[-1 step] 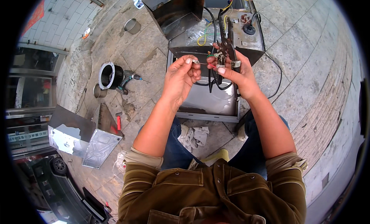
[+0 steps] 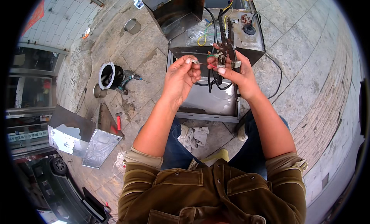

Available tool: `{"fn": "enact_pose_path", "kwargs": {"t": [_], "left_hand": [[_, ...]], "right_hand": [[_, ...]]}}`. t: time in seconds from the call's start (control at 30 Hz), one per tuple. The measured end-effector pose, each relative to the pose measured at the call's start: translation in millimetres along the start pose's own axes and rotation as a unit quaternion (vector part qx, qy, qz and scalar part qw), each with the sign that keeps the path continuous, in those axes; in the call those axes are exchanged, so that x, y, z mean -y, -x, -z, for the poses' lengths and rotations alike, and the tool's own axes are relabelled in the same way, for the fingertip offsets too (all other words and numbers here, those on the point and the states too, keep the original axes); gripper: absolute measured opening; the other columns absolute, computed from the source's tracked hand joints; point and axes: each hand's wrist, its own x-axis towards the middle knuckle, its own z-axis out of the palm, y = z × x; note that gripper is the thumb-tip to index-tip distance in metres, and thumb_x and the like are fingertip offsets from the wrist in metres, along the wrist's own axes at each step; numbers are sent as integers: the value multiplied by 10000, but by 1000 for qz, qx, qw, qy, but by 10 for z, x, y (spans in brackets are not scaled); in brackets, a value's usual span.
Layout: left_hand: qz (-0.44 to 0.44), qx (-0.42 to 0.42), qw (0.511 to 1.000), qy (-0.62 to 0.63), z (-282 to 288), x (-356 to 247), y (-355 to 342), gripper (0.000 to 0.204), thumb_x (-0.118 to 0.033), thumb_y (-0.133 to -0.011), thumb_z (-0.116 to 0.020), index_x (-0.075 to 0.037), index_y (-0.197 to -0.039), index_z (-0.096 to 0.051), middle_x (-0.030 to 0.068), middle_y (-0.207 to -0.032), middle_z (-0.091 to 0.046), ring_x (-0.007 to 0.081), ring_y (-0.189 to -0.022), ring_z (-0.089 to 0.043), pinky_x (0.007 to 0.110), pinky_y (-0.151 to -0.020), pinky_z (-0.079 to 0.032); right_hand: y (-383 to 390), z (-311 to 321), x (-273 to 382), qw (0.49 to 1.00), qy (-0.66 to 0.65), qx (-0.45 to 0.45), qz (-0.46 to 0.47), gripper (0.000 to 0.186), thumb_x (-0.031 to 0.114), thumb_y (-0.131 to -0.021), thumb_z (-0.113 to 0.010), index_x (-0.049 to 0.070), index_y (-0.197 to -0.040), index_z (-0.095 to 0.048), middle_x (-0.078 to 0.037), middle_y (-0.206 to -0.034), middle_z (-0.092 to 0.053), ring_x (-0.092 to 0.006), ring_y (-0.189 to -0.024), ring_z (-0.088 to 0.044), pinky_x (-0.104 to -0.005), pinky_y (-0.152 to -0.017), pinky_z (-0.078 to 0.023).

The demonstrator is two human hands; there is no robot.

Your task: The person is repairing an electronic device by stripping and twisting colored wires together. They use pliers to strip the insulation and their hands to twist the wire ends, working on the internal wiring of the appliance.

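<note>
Left hand (image 2: pixel 181 74) pinches a wire end (image 2: pixel 196 62) (pale).

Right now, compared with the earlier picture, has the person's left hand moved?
No: the left hand shows no visible shift in any direction against the black, grey-rimmed drum.

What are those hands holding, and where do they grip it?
The left hand pinches a small pale piece by one end; it's too small to identify surely. The right hand grips a long dark part around its lower half.
</note>
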Motion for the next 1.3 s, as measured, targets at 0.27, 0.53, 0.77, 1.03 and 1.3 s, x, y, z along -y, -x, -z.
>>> {"fn": "enact_pose_path", "kwargs": {"t": [0.27, 0.53, 0.77, 1.03, 1.3], "left_hand": [[19, 26, 999, 39, 85, -10, -9, 168, -213, -982, -507, -47, -1004, -523, 32, -857, -513, 113, -718, -475, 248, -655, -434], [10, 21, 999, 28, 71, 4, -11, 172, -221, -981, -509, -52, -994, -531, 40, -865, -527, 113, -712, -475, 250, -652, -430], [2, 26, 999, 31, 72, -4, -6, 171, -224, -980, -514, -55, -992, -534, 40, -863, -532, 114, -710, -476, 252, -654, -431], [-9, 24, 999, 23, 44, -13, -4, 170, -233, -976, -526, -64, -976, -538, 37, -865, -535, 112, -713, -476, 249, -662, -427], [-31, 45, 998, -6, -72, 25, -7, 182, -235, -973, -534, -53, -973, -535, 52, -885, -549, 117, -710, -468, 253, -665, -417]], "right_hand": [[-9, 2, -4, 1000, 3, -3, 6, 562, 97, -810, -694, 5, -1317, -470, -115, -1056, -646, -175, -964, -633, -289, -841, -501], [-9, 13, 18, 1000, -3, -26, 15, 558, 88, -810, -694, -8, -1312, -470, -115, -1046, -642, -187, -965, -636, -315, -878, -499], [-18, 46, 17, 999, -6, -37, 20, 552, 88, -812, -692, -11, -1309, -474, -104, -1036, -635, -185, -973, -629, -310, -887, -489], [22, 120, 38, 997, 38, -69, -3, 543, 59, -783, -710, 2, -1286, -514, -40, -965, -620, -116, -920, -577, -256, -848, -445], [92, 1, 63, 986, 142, -83, -4, 492, -28, -761, -682, -14, -1233, -546, -20, -857, -603, -108, -825, -556, -248, -778, -446]]}}
